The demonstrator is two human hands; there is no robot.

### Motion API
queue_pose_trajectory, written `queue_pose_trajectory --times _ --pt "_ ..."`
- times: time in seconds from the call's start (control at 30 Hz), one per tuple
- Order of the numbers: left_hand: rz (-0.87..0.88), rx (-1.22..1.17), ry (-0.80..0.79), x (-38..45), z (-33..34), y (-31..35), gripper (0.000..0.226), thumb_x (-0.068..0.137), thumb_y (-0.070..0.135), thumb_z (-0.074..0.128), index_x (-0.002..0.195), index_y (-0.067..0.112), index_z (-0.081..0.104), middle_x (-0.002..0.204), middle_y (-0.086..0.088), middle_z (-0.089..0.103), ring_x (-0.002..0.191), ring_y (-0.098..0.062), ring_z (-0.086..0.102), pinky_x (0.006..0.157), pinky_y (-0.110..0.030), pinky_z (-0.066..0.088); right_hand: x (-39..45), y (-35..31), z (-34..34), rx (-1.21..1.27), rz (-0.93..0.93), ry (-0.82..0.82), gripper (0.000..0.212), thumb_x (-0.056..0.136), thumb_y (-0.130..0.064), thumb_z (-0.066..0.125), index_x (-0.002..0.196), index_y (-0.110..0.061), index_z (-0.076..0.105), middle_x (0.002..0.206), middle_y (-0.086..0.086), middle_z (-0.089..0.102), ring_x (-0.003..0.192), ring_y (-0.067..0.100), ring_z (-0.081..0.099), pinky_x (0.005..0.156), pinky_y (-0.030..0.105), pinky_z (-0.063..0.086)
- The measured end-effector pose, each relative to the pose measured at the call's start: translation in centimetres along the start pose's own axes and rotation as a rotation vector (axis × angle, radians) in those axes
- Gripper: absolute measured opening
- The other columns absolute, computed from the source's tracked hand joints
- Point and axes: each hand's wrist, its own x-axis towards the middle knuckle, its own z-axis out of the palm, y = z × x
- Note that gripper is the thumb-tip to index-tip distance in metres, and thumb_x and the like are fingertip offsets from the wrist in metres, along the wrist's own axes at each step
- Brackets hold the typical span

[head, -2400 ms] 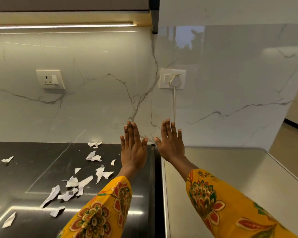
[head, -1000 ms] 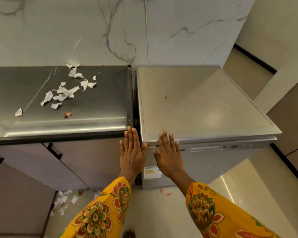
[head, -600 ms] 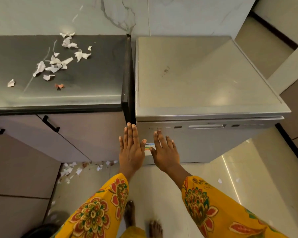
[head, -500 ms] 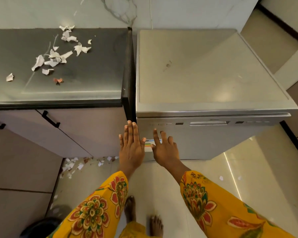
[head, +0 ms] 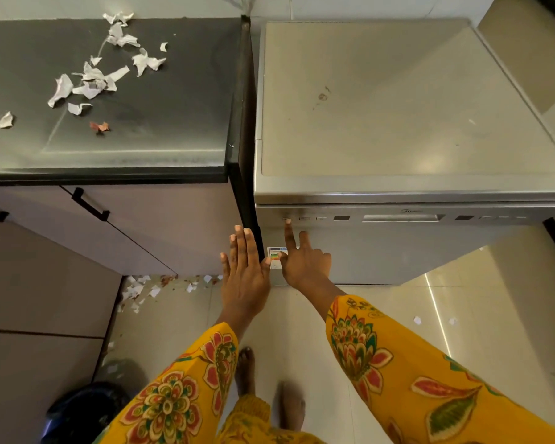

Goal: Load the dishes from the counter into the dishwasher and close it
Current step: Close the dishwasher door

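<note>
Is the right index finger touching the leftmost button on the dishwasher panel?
Touching: in the head view the right hand puts its index fingertip on the leftmost button; no gap shows.

Warm, even light fills the room. The glossy floor [head: 462, 315] throws back a thin bright streak on the right, and a soft glare patch sits on the dishwasher [head: 398, 107] top. The dark desk [head: 141, 123] shows a pale sheen along its front. Straight edges bow outward toward the corners. The sleeves at the bottom look slightly soft; shadows are faint and diffuse.
</note>
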Motion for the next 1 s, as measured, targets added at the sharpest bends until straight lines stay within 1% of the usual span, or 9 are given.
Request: queue_pose_trajectory --times 0.2,0.5,0.57,0.67,0.7,0.77,0.83,0.9,1.0 --pt "0.008 0.001 -0.009 0.2 -0.2 -0.8 0.062 0.095 0.047 0.006 0.139 0.02 -0.027 0.144 0.004 -0.038 0.137 -0.013 -0.031 0.112 -0.035 -0.018 0.2 -0.1 -0.3 0.066 0.062 -0.034 0.077 0.098 -0.037 0.04 0.146 -0.037 -0.021 0.147 0.009 0.022 0.105 0.03 0.057 0.071 0.034 0.043" --pt "0.106 -0.007 0.01 1.7 -1.5 0.3 0.059 0.1 0.041 0.011 0.139 0.019 -0.027 0.144 0.005 -0.038 0.136 -0.012 -0.031 0.113 -0.034 -0.017 -0.1 1.0 -1.2 -0.018 -0.078 -0.02 0.079 0.098 -0.04 0.039 0.147 -0.033 -0.023 0.124 0.015 0.053 0.102 0.03 0.059 0.087 0.041 0.043" --pt "0.15 -0.016 0.017 2.1 -2.0 0.8 0.058 0.095 0.039 0.006 0.14 0.018 -0.024 0.145 0.005 -0.034 0.136 -0.011 -0.03 0.112 -0.033 -0.017 -0.1 1.6 -1.9 -0.078 -0.165 0.027 0.073 0.099 -0.037 0.037 0.15 -0.027 -0.013 0.126 0.016 0.053 0.11 0.032 0.055 0.093 0.042 0.039" --pt "0.245 -0.062 0.018 2.9 -3.0 1.8 0.061 0.092 0.015 0.014 0.146 0.013 -0.014 0.15 0.003 -0.024 0.138 -0.01 -0.024 0.116 -0.034 -0.011 0.3 2.4 -3.3 -0.1 -0.27 0.152 0.062 0.096 -0.024 0.044 0.15 -0.016 0.016 0.132 0.016 0.047 0.124 0.033 0.041 0.099 0.042 0.037" --pt "0.277 -0.078 0.024 3.2 -3.4 2.1 0.063 0.091 0.006 0.018 0.148 0.011 -0.007 0.153 0.001 -0.019 0.139 -0.01 -0.021 0.116 -0.033 -0.01 0.6 2.7 -3.8 -0.087 -0.32 0.238 0.055 0.092 -0.018 0.047 0.144 -0.011 0.031 0.128 0.016 0.05 0.12 0.033 0.044 0.097 0.042 0.04" --pt "0.338 -0.109 0.06 4.0 -4.2 2.7 0.063 0.089 -0.001 0.019 0.149 0.007 0.004 0.158 -0.005 -0.005 0.141 -0.011 -0.014 0.116 -0.03 -0.008 1.2 3.1 -5.2 -0.03 -0.441 0.475 0.036 0.081 -0.01 0.049 0.115 -0.004 0.059 0.106 0.017 0.059 0.099 0.034 0.056 0.081 0.043 0.053" --pt "0.391 -0.14 0.09 4.8 -5.0 3.4 0.058 0.091 -0.002 0.021 0.148 0.004 0.013 0.157 -0.01 0.008 0.143 -0.014 -0.004 0.116 -0.03 -0.003 1.8 3.8 -7.0 0.011 -0.529 0.583 0.031 0.076 -0.016 0.042 0.093 -0.003 0.064 0.093 0.014 0.061 0.087 0.03 0.056 0.07 0.038 0.055" --pt "0.428 -0.172 0.082 5.8 -5.9 4.1 0.052 0.095 -0.003 0.028 0.146 0.003 0.024 0.155 -0.013 0.021 0.145 -0.02 0.01 0.117 -0.029 0.004 2.4 4.2 -8.8 0.115 -0.551 0.531 0.037 0.079 -0.02 0.035 0.095 -0.002 0.064 0.098 0.015 0.061 0.093 0.029 0.054 0.076 0.037 0.052" --pt "0.378 -0.291 0.001 7.5 -7.3 5.2 0.043 0.098 0.002 0.034 0.139 0.007 0.043 0.147 -0.012 0.04 0.141 -0.023 0.029 0.117 -0.03 0.018 2.7 4.3 -12.0 0.522 -0.411 0.303 0.039 0.09 -0.015 0.035 0.111 0.0 0.064 0.113 0.016 0.064 0.104 0.027 0.056 0.091 0.028 0.041"
